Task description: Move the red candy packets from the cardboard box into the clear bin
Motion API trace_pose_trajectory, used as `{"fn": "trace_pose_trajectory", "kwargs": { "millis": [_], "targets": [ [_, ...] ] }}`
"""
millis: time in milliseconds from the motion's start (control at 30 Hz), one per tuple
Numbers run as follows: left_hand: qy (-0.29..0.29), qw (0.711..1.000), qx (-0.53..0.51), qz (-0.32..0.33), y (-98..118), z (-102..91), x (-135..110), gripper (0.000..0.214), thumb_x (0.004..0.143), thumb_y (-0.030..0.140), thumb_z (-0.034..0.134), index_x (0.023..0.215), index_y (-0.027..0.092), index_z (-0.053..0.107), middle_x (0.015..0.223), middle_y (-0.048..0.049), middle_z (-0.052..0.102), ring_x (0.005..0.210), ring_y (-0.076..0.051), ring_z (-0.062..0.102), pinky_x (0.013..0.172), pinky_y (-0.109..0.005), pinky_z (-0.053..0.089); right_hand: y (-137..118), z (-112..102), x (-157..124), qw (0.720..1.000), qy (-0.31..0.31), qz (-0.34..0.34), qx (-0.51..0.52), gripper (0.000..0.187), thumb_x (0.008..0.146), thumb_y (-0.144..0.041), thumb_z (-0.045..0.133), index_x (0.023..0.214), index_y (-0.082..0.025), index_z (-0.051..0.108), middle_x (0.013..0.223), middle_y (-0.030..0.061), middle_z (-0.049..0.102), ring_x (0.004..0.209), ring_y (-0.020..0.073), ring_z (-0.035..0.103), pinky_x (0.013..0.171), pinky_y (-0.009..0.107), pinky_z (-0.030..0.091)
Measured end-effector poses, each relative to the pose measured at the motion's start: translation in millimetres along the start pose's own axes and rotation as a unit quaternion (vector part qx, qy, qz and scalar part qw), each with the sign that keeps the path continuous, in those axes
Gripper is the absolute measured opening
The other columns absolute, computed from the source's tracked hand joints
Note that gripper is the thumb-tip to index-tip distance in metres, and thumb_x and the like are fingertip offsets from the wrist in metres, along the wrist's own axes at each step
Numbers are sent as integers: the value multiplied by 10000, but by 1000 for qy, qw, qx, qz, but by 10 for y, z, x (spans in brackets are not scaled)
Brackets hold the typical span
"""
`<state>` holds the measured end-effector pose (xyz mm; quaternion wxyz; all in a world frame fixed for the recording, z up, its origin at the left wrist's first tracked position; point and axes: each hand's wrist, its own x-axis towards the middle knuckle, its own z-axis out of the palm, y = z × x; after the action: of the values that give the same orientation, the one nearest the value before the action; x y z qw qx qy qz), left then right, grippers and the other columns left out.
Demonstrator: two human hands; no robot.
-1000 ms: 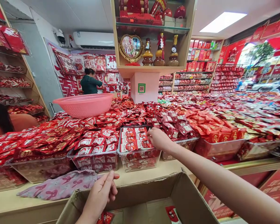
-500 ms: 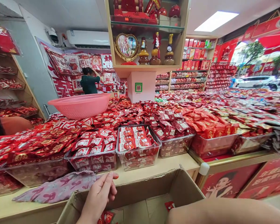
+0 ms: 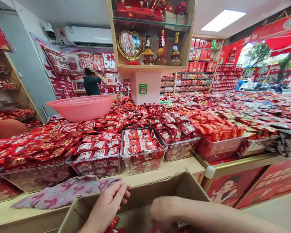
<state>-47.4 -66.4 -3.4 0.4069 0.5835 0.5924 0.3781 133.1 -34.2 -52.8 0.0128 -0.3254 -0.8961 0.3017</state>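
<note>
Over the near left part of a cardboard box (image 3: 157, 189) is my left hand (image 3: 111, 202), its fingers pressed together and bent; whatever may be in them is hidden. My right hand (image 3: 163, 210) reaches down into the box from the right, blurred by motion, with its fingers pointing down and not clearly seen. Small red packets (image 3: 114, 222) lie on the box bottom below my left hand. A red blur shows under the right fingers, but I cannot tell whether they hold it. Just beyond the box, a clear tub (image 3: 143, 165) is filled with red-and-white packets in rows.
A pink patterned cloth (image 3: 60, 192) lies on the counter edge, left of the box. Tubs heaped with red packets (image 3: 97, 152) line the counter. A pink plastic basket (image 3: 80, 108) rests on the packets behind. A display cabinet (image 3: 152, 68) rises mid-counter; a person (image 3: 92, 85) stands beyond.
My right hand has come into view and moved left, down into the box. My left hand has shifted slightly right. The view has moved a little.
</note>
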Motion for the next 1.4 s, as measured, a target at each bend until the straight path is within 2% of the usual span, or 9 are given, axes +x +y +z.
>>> {"fn": "trace_pose_trajectory", "kwargs": {
  "millis": [67, 133, 233, 333, 567, 733, 933, 1200, 1400],
  "targets": [
    [-41, 999, -3, -11, 25, 7, -21, 389, 761, 498, 424, 852, 176, 622, 773, -42, 662, 699, -189, 609, 520, -242, 447, -4, -252, -12, 998, 7, -31, 52, 134, 658, -305, 588, 605, -185, 562, 463, -44, 459, 432, 87, 417, 411, 204, 293],
    [-71, 997, -21, 14, 70, 42, -51, 374, 782, 479, 410, 822, 183, 635, 753, -38, 661, 720, -189, 604, 572, -249, 454, -57, -407, -62, 977, 64, -48, 196, 183, 744, -342, 497, 725, -162, 524, 568, -35, 488, 479, 72, 434, 447, 185, 330],
    [-111, 990, -82, 18, 140, 136, -93, 354, 791, 463, 417, 804, 182, 633, 659, -13, 635, 570, -148, 589, 484, -220, 420, -145, -446, -94, 926, 112, -35, 359, 305, 818, -437, 370, 755, -152, 458, 586, -21, 483, 499, 76, 460, 475, 190, 371],
    [-117, 985, -127, -8, 181, 236, -117, 325, 786, 442, 453, 875, 171, 607, 629, 4, 620, 486, -118, 573, 424, -196, 370, -202, -380, -54, 908, 131, -48, 395, 363, 825, -491, 329, 742, -157, 446, 566, -16, 491, 495, 80, 467, 466, 187, 366],
    [-94, 979, -181, -18, 253, 339, -132, 329, 795, 428, 456, 909, 145, 578, 625, -9, 631, 497, -104, 573, 458, -195, 395, -271, -355, -26, 911, 241, -36, 332, 432, 843, -498, 278, 634, -160, 449, 496, -13, 495, 457, 70, 456, 462, 178, 342],
    [-97, 968, -225, -57, 295, 304, -135, 265, 745, 365, 564, 914, 162, 591, 779, -32, 664, 580, -102, 605, 447, -159, 392, -226, -367, -67, 901, 292, -46, 317, 446, 853, -472, 272, 625, -149, 478, 506, -10, 477, 475, 68, 430, 464, 177, 336],
    [-52, 982, -167, -70, 266, 256, -102, 254, 705, 353, 608, 883, 172, 620, 629, 6, 661, 553, -108, 597, 431, -153, 385, -129, -406, -51, 904, 261, -43, 335, 372, 839, -469, 310, 673, -160, 434, 543, -35, 402, 479, 66, 372, 447, 179, 311],
    [-55, 983, -166, -53, 259, 261, -91, 281, 734, 406, 543, 858, 179, 652, 665, -9, 689, 611, -150, 596, 493, -204, 436, -141, -395, -64, 892, 322, -51, 312, 345, 838, -420, 342, 604, -167, 365, 581, -35, 331, 548, 75, 308, 514, 195, 292],
    [-42, 985, -159, -51, 200, 201, -54, 268, 737, 396, 546, 887, 190, 626, 726, 2, 683, 573, -130, 601, 475, -197, 428, -143, -444, -99, 912, 278, -55, 298, 320, 814, -388, 402, 635, -144, 504, 571, -25, 425, 550, 79, 378, 522, 197, 318]
  ]
}}
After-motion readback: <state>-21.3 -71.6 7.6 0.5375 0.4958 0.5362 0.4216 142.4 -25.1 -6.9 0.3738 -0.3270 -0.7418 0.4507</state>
